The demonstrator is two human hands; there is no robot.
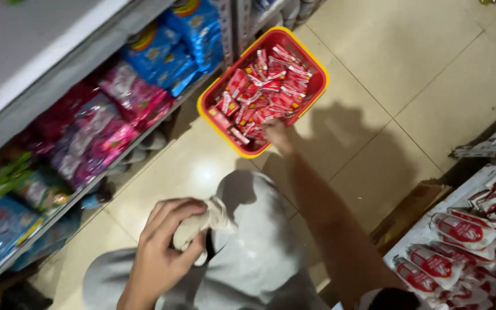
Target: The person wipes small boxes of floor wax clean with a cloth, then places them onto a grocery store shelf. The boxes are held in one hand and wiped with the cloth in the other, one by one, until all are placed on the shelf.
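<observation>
A red basket with a yellow rim stands on the tiled floor, filled with several small red and white sachets. My right hand reaches into its near side, fingers among the sachets; whether it grips one is hidden. My left hand is closed on a crumpled off-white cloth above my grey-clad knee.
A low shelf on the left holds blue, pink and green packets. At the right, red and white pouches lie on a lower shelf beside a brown cardboard piece. Beige floor tiles stretch beyond the basket.
</observation>
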